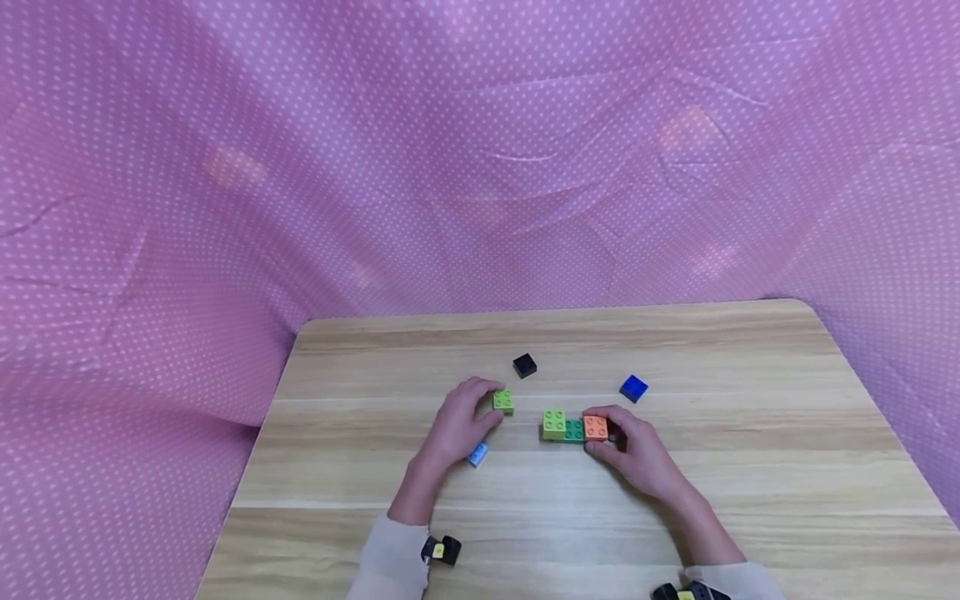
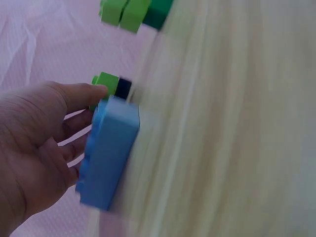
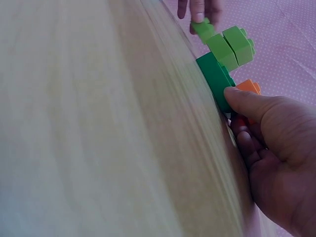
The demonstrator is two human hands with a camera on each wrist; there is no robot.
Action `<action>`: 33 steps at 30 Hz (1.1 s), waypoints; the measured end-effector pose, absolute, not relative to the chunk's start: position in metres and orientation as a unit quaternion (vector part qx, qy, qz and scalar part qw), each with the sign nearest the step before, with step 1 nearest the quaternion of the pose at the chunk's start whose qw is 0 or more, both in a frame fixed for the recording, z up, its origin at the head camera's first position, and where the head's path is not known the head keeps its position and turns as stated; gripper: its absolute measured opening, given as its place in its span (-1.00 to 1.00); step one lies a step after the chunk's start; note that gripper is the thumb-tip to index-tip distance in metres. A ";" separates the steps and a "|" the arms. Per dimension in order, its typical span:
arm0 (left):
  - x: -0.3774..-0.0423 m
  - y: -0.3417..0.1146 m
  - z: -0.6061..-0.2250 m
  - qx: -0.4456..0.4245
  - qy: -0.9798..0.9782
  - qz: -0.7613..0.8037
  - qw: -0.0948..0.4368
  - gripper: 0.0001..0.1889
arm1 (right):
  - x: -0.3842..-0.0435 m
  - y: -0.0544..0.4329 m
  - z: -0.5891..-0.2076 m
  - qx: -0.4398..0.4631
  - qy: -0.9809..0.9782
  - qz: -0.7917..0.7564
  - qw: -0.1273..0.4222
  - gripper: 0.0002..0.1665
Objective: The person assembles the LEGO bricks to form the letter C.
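My left hand point(image 1: 454, 427) pinches a lime green toy brick point(image 1: 503, 401) between thumb and fingers. A light blue brick point(image 1: 478, 454) lies beside that thumb; its long side fills much of the left wrist view point(image 2: 109, 153). My right hand point(image 1: 642, 456) holds the right end of a dark green brick point(image 1: 573, 430), thumb on its near side. An orange brick point(image 1: 596, 427) sits on this end, between thumb and fingers. At the other end, two lime green bricks point(image 3: 231, 48) are stacked on the dark green one, overhanging it.
A black brick point(image 1: 525, 365) lies beyond my left hand, and a blue brick point(image 1: 633, 388) beyond my right. The wooden table point(image 1: 375, 350) has rounded far corners. Pink dotted cloth point(image 1: 480, 167) hangs behind it and on both sides.
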State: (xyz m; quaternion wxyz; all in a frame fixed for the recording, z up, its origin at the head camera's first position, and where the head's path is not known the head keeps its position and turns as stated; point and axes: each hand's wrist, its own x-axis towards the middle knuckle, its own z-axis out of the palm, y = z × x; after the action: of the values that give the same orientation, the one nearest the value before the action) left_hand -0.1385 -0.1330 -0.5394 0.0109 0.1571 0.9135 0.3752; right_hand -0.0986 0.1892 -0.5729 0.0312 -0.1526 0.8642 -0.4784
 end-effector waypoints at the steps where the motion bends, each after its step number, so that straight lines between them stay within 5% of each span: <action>1: -0.136 -0.130 -0.538 0.164 0.909 0.384 0.009 -0.57 | -0.099 0.189 -0.573 -0.152 0.864 -0.478 0.030 -0.43; 14: -0.113 -0.091 -0.499 0.242 0.861 0.448 0.007 -0.53 | -0.098 0.189 -0.574 -0.146 0.863 -0.483 0.036 -0.42; 33: -0.111 -0.074 -0.512 0.235 0.870 0.432 0.047 -0.51 | -0.099 0.188 -0.571 -0.151 0.865 -0.478 0.028 -0.41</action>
State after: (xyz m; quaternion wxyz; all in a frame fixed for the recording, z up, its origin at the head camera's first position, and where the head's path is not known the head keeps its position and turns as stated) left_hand -0.1114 -0.0741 -0.5120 0.0472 0.2351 0.8696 0.4316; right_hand -0.0993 0.1884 -0.5714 0.0277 -0.1514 0.8646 -0.4783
